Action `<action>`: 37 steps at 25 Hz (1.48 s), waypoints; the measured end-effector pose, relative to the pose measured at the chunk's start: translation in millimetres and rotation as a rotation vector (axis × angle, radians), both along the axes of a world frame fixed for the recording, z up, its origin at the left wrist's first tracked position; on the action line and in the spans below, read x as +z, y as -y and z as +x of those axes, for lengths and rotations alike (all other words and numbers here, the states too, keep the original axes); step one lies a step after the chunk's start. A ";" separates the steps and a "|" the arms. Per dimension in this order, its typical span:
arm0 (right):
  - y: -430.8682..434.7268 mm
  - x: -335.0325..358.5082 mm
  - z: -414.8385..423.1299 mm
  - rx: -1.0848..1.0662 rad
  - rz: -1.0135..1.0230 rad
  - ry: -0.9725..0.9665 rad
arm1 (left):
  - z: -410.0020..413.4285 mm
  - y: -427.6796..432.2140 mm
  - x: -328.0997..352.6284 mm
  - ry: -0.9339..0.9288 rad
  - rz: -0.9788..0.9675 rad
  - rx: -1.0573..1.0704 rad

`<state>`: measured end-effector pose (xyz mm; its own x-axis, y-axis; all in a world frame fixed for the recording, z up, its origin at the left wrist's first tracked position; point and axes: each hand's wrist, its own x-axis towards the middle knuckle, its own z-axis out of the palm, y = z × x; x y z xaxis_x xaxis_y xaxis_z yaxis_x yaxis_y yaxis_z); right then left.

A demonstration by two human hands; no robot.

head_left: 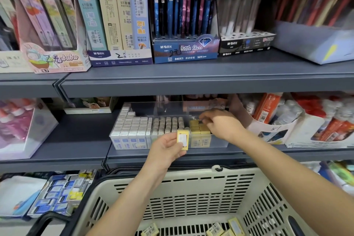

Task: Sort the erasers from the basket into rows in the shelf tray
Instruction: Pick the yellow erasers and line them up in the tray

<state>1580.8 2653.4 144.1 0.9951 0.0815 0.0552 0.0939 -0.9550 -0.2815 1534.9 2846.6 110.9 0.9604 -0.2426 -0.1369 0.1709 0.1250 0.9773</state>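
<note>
**A:** Where is the eraser now?

**B:** The left hand (166,147) holds one yellow eraser (183,138) between thumb and fingers. It stands up tall, long side up and down, just in front of the clear shelf tray (220,142).

**A:** And the other hand?

**B:** The right hand (220,123) is inside the tray, over the yellow row (199,129). Its fingers are pinched close together. I can't tell if they hold an eraser or just push the row straight.

**A:** Which way does the eraser have to go?

**B:** Up, a bit back, and to the right. The yellow row is on the right side of the tray, next to the grey round ones (168,124). The white ones (132,127) are on the left.

**A:** Which hand is nearer to the row?

**B:** The right one. It is already there. I think the left hand may pass the eraser over.

**A:** Any more left?

**B:** Yes, a few yellow ones (216,229) lie at the bottom of the basket (191,188), below both arms.
</note>
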 end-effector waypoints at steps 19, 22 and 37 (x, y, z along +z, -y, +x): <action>11.9 32.3 -47.1 -0.059 0.724 -0.173 | -12.9 6.8 6.2 0.231 0.371 -0.063; 24.2 31.3 -19.8 -0.221 0.418 0.064 | -16.0 -16.3 -8.9 0.434 0.791 -0.055; 7.4 -10.2 20.9 -0.107 -0.002 -0.130 | -36.0 -36.2 -34.6 0.616 0.891 -0.046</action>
